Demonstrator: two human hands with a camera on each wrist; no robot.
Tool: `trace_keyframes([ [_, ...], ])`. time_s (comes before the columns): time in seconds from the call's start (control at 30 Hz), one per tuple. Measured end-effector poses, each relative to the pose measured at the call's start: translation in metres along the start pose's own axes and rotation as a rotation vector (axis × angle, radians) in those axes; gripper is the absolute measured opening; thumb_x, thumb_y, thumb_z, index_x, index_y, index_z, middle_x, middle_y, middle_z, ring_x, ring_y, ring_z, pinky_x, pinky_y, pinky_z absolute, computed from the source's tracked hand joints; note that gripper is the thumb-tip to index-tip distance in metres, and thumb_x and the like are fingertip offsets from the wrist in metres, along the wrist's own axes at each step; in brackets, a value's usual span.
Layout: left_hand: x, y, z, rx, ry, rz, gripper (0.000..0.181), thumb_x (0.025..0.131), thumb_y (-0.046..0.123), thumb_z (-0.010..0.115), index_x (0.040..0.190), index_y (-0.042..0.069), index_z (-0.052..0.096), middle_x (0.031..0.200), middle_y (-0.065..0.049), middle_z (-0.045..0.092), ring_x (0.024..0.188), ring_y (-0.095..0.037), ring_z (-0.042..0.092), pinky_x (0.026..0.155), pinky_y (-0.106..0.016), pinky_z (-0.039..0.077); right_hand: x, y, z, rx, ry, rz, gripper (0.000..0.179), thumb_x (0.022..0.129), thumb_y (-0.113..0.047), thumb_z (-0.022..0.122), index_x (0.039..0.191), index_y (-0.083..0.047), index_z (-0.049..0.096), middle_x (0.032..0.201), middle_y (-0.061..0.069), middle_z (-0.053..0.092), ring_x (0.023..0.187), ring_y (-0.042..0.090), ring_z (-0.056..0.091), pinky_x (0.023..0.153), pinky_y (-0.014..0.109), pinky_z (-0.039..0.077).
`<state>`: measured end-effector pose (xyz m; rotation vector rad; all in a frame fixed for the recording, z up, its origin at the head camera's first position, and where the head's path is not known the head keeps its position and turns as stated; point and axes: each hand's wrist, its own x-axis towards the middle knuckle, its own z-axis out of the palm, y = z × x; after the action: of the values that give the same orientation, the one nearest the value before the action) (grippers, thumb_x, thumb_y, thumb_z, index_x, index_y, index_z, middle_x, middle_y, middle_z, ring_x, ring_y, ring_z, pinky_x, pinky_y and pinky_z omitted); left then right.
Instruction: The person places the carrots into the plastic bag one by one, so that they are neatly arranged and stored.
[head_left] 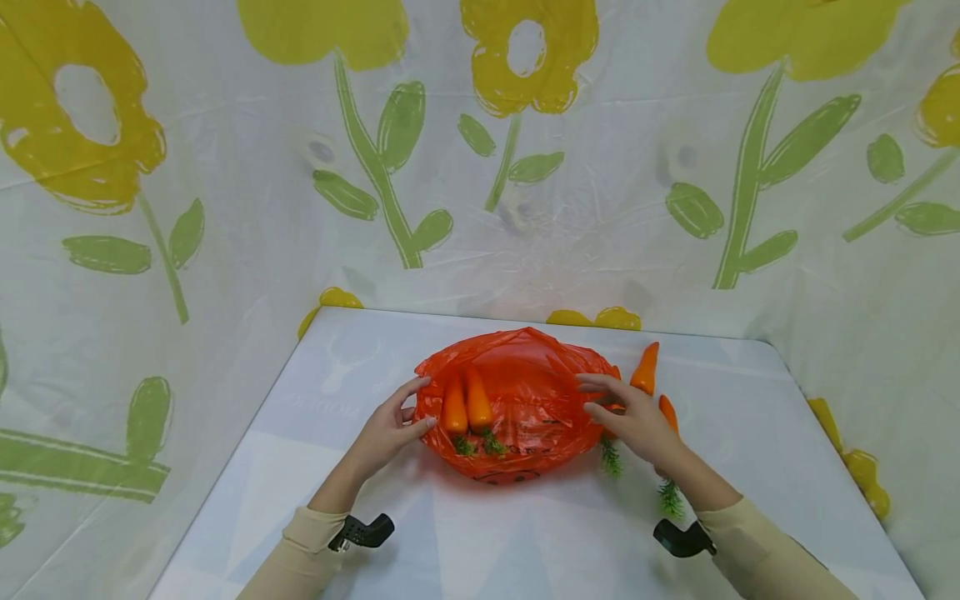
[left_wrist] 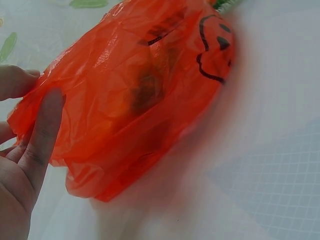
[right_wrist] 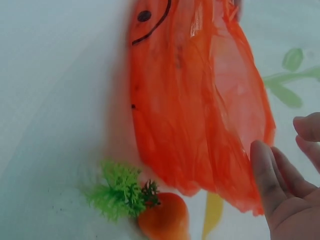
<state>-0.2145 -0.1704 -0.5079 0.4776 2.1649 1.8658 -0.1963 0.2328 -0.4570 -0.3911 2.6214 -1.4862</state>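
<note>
A red plastic bag [head_left: 525, 454] lies on the table with its mouth spread wide. Inside, one carrot [head_left: 453, 408] rests beside another carrot [head_left: 479, 407], leafy ends toward the near side. My left hand [head_left: 386, 433] holds the bag's left edge, with the thumb across the film in the left wrist view and the fingers partly hidden behind it. Over on the right edge, my right hand [head_left: 637, 417] has its fingers extended; its thumb [right_wrist: 262, 165] meets the film, while the other fingers stand apart from the thumb.
Outside the bag, an orange carrot [head_left: 645, 368] lies beyond my right hand. Another carrot [head_left: 668, 412] is partly covered by that hand, and green carrot tops [head_left: 611, 458] show below the bag's right side. A flower-printed curtain [head_left: 600, 225] surrounds the white table [head_left: 300, 467].
</note>
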Motion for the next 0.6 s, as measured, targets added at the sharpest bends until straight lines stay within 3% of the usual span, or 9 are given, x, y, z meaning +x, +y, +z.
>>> trace_keyframes([
  [0.1, 0.000, 0.000, 0.000, 0.001, 0.003, 0.000, 0.070, 0.098, 0.015, 0.069, 0.157, 0.010, 0.033, 0.143, -0.027, 0.051, 0.113, -0.037, 0.066, 0.086, -0.030, 0.059, -0.002, 0.001, -0.004, 0.002, 0.011, -0.032, 0.046, 0.101, -0.019, 0.066, 0.145, -0.012, 0.055, 0.135, 0.018, 0.063, 0.106, 0.030, 0.065, 0.083, 0.039, 0.061],
  [0.23, 0.000, 0.001, 0.000, 0.004, 0.007, -0.004, 0.070, 0.098, 0.016, 0.070, 0.157, 0.011, 0.033, 0.145, -0.026, 0.050, 0.114, -0.037, 0.065, 0.087, -0.030, 0.059, -0.006, 0.001, -0.011, -0.017, 0.041, -0.056, 0.046, 0.100, -0.017, 0.066, 0.145, -0.011, 0.055, 0.133, 0.015, 0.064, 0.106, 0.030, 0.066, 0.082, 0.033, 0.060],
  [0.43, 0.000, 0.001, 0.000, 0.000, 0.007, 0.001, 0.070, 0.098, 0.015, 0.069, 0.157, 0.011, 0.033, 0.145, -0.027, 0.050, 0.113, -0.036, 0.066, 0.086, -0.030, 0.059, -0.013, 0.006, -0.019, -0.032, 0.055, -0.034, 0.046, 0.101, -0.018, 0.065, 0.146, -0.012, 0.054, 0.133, 0.017, 0.064, 0.108, 0.032, 0.064, 0.081, 0.025, 0.057],
  [0.6, 0.000, 0.001, 0.000, -0.005, 0.003, 0.008, 0.070, 0.098, 0.014, 0.069, 0.158, 0.010, 0.032, 0.144, -0.028, 0.050, 0.112, -0.036, 0.066, 0.086, -0.030, 0.059, -0.019, 0.012, -0.023, -0.038, 0.068, -0.018, 0.045, 0.102, -0.019, 0.064, 0.145, -0.013, 0.055, 0.132, 0.016, 0.064, 0.109, 0.035, 0.064, 0.083, 0.031, 0.059],
])
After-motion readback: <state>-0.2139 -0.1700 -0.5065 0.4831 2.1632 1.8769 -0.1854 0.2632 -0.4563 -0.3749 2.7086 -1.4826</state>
